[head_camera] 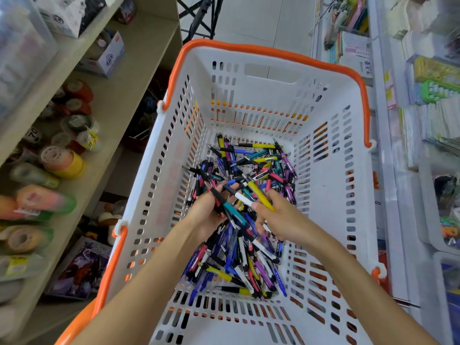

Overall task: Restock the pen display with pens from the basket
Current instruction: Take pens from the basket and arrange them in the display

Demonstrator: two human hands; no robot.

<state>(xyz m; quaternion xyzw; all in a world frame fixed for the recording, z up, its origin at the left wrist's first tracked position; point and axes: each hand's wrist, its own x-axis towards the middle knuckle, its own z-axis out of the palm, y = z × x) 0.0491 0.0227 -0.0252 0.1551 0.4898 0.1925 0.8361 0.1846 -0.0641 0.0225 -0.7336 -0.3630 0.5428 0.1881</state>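
1. Head view: a white basket (pixel 331 185) with orange handles (pixel 273 52) filled the middle of the frame, seen from above.
2. Loose pens (pixel 249 255) of many colours (blue, yellow, purple, pink, teal, white) lay heaped on the basket floor, more toward its left and near side.
3. The left hand (pixel 207 214) was down in the heap, its grip curled round a bundle of pens, a teal pen (pixel 232 212) among them, their tips pointing up and away.
4. The right hand (pixel 278 217) was just beside it, its grip pinching a yellow pen (pixel 260 195) and a white pen (pixel 245 199) that crossed toward the left hand.
5. Tape rolls (pixel 62 161) sat on the shelves (pixel 117 105) at left.
6. Packaged stationery (pixel 435 75) hung on the racks at right, blurred.
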